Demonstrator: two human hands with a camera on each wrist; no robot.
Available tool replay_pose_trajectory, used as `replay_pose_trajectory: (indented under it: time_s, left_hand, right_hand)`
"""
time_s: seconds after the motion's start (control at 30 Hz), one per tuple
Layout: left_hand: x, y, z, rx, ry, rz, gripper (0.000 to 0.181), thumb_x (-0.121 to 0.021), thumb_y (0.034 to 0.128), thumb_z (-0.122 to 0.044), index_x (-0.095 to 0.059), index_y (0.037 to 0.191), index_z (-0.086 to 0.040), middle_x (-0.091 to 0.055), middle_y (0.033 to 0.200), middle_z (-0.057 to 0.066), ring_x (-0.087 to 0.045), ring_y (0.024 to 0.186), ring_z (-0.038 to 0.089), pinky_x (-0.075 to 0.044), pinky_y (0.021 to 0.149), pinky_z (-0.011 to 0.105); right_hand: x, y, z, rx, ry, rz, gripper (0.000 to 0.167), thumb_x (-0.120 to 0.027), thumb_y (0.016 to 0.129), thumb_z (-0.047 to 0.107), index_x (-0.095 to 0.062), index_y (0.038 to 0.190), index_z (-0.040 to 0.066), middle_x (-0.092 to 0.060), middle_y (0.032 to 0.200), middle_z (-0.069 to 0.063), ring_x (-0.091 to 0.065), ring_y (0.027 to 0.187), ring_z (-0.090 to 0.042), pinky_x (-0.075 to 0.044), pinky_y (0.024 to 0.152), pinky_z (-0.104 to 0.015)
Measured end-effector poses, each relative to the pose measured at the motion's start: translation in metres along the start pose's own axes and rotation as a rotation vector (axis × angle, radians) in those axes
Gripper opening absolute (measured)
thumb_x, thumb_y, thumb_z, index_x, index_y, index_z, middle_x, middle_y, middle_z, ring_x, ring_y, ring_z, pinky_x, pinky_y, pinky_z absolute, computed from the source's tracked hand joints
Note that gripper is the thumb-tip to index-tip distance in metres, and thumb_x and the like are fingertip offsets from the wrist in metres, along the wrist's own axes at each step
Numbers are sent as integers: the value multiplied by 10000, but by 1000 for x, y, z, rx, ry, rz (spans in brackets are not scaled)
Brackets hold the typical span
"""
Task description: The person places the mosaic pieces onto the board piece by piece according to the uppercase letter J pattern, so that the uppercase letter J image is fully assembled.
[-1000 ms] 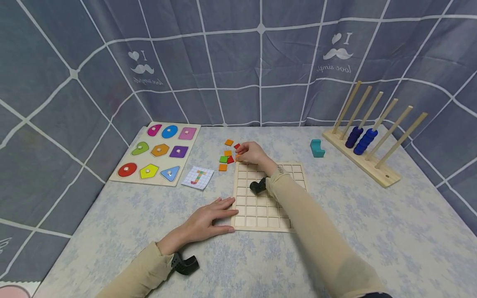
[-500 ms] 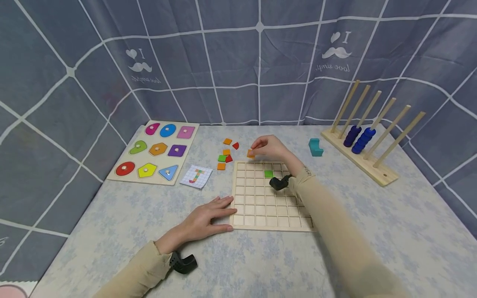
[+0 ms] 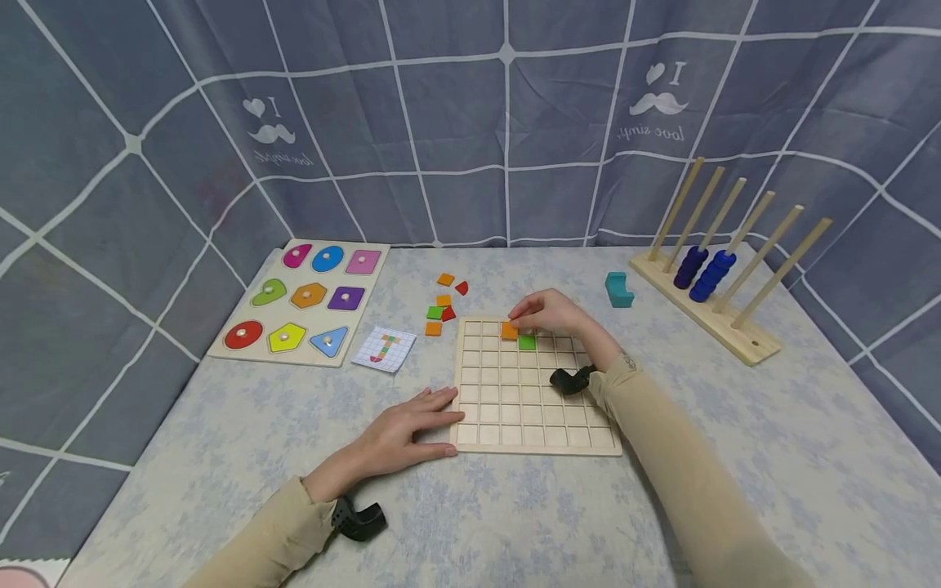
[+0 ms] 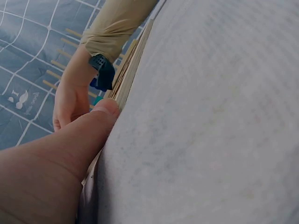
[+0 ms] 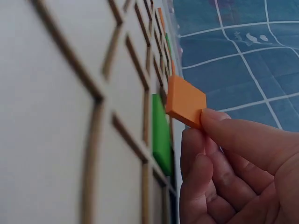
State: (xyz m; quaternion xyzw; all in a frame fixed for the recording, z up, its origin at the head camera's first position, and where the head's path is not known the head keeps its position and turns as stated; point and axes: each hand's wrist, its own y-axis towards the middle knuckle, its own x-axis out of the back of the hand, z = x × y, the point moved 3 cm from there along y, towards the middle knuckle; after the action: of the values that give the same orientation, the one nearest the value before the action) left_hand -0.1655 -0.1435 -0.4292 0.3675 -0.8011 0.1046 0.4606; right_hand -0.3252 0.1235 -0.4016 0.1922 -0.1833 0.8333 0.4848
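My right hand point(image 3: 551, 312) pinches an orange square tile point(image 5: 187, 100) between thumb and fingers, over the top rows of a wooden grid board point(image 3: 510, 395). In the right wrist view the tile stands tilted, close to the board. Just beside it a green square tile point(image 3: 527, 342) lies in a cell. My left hand point(image 3: 404, 433) rests at the board's left edge with its fingers extended; in the left wrist view its thumb point(image 4: 100, 123) touches the rim. Behind the board's left corner lie loose orange, green point(image 3: 434, 313) and red tiles, one a red quarter-circle point(image 3: 461, 287).
A small card point(image 3: 384, 349) with a coloured grid pattern lies left of the board. Farther left is a knobbed shape puzzle point(image 3: 319, 317). At the right stand a teal block point(image 3: 620, 291) and a wooden peg stand point(image 3: 757, 349) with blue and purple beads. A curtain hangs behind.
My right hand has carried the orange tile from the loose pile rightward, then down over the board, left of the green tile. The left hand stays at the board's edge.
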Motion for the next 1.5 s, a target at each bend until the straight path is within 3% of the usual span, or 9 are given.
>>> replay_pose_trajectory:
  time_s: [0.6, 0.97, 1.5]
  left_hand:
    - [0, 0, 0, 7, 4, -1, 522, -640, 873, -437, -592, 1295, -133, -369, 1474, 43, -302, 1367, 183, -213, 1159, 316]
    - [0, 0, 0, 17, 2, 5, 520, -638, 875, -435, -591, 1296, -134, -364, 1476, 36, -298, 1368, 182, -208, 1160, 310]
    - [0, 1, 0, 16, 7, 7, 524, -635, 874, -445, -589, 1298, -140, -364, 1477, 34, -298, 1368, 174, -211, 1159, 316]
  right_hand:
    - [-7, -2, -10, 52, -9, 27, 189, -713, 849, 179, -711, 981, 43, -692, 859, -29, -624, 834, -214, -543, 775, -342]
    - [-13, -3, -8, 127, 3, 39, 189, -720, 831, 94, -688, 982, -15, -683, 859, -54, -622, 834, -227, -543, 795, -348]
    - [-6, -1, 8, 72, -42, 76, 280, -674, 872, 136, -651, 1103, -20, -683, 955, -91, -622, 902, -226, -525, 804, -352]
